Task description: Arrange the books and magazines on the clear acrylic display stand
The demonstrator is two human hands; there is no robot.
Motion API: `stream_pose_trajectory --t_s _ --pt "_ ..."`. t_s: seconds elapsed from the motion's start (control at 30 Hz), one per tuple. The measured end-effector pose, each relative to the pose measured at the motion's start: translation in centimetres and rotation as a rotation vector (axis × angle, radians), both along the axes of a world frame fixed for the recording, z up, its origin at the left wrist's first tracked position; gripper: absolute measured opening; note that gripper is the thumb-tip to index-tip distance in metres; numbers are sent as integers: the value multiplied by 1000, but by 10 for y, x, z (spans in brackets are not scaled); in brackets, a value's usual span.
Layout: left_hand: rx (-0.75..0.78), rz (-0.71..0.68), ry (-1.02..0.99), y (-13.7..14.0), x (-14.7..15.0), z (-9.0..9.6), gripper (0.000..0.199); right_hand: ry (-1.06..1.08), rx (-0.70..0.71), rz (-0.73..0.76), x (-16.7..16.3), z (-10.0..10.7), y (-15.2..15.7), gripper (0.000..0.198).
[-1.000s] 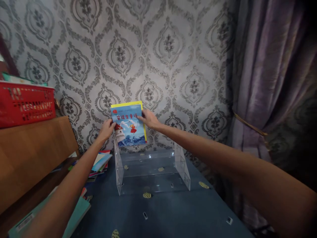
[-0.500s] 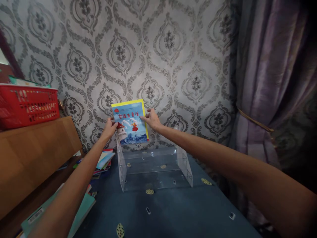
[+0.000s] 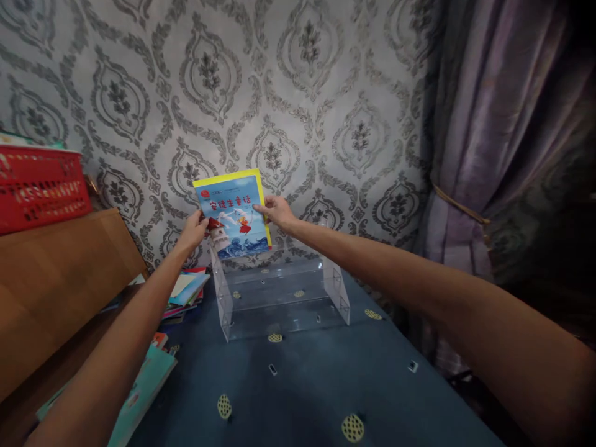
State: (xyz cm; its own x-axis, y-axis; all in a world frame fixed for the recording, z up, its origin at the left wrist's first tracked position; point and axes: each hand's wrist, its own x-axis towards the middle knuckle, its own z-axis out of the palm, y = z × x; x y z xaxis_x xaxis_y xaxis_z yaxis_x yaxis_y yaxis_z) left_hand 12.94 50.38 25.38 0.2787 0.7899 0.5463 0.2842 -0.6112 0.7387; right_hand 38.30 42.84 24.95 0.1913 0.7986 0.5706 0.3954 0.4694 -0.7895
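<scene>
We find both hands closed on one item, a blue picture book (image 3: pixel 235 217). The left hand (image 3: pixel 192 233) pinches its left edge, thumb on the front cover; the right hand (image 3: pixel 278 212) pinches the right edge higher up, thumb likewise on the cover. The book lies between the two hands, cover towards us, tilted slightly with its right side higher. A yellow border (image 3: pixel 254 176) shows along its top and right; we cannot tell whether it belongs to a second book.

Directly below the grip we note a clear rack (image 3: pixel 336 288) on a dark blue tablecloth (image 3: pixel 298 385). The book's lower left overlaps the rack's left panel in view; we cannot confirm contact.

Left of and below the grip we record a stack of books (image 3: pixel 189 288) and, nearer us, a teal book (image 3: pixel 146 394) partly hidden by the left forearm. Farther left, a red basket (image 3: pixel 41 192) sits on a wooden cabinet (image 3: pixel 69 279). Behind the grip is patterned wallpaper (image 3: pixel 316 93); well to its right hangs a tied curtain (image 3: pixel 488 155).
</scene>
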Motion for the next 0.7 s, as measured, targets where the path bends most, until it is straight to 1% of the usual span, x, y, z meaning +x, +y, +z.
stream_pose_trajectory --t_s 0.2,0.43,0.6,0.7 --pt "-20 -14 -8 -3 0 0 18 111 18 44 1 -1 3 36" --pt "4 37 -8 -5 1 0 17 96 60 18 3 -4 6 44" --pt "-7 3 -55 -7 1 -5 20 93 76 47 2 -6 2 46" --pt "-2 13 -68 -9 3 -6 19 78 52 89 3 -11 -2 43"
